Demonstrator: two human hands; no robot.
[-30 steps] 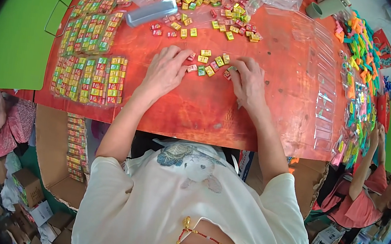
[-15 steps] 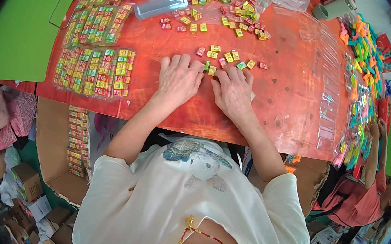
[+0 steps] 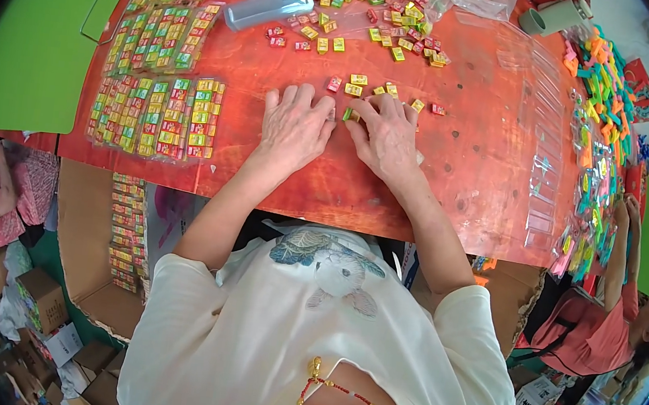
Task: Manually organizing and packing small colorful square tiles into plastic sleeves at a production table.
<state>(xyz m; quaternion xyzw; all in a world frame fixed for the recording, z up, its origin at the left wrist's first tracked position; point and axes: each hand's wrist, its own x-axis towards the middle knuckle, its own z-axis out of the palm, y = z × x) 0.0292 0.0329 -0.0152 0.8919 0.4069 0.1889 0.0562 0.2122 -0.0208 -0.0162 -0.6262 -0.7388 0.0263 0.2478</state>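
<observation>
My left hand rests on the red table with its fingers bent down and its thumb close to the index finger. What lies under its fingertips is hidden. Beside it, my right hand pinches a small green-and-yellow box between thumb and index finger. Just beyond both hands are several loose little boxes: a yellow one, a red one and another red one. Part of this loose group is covered by my right fingers.
Filled clear trays of such boxes stack at the left. A big pile of boxes lies at the back, near a silver-grey tray. Empty clear plastic trays sit at the right, before colourful toys and a co-worker.
My right hand has moved slightly left and forward, its fingers now over some loose boxes, and has closed on a green-and-yellow one. My left hand has shifted barely to the left.
</observation>
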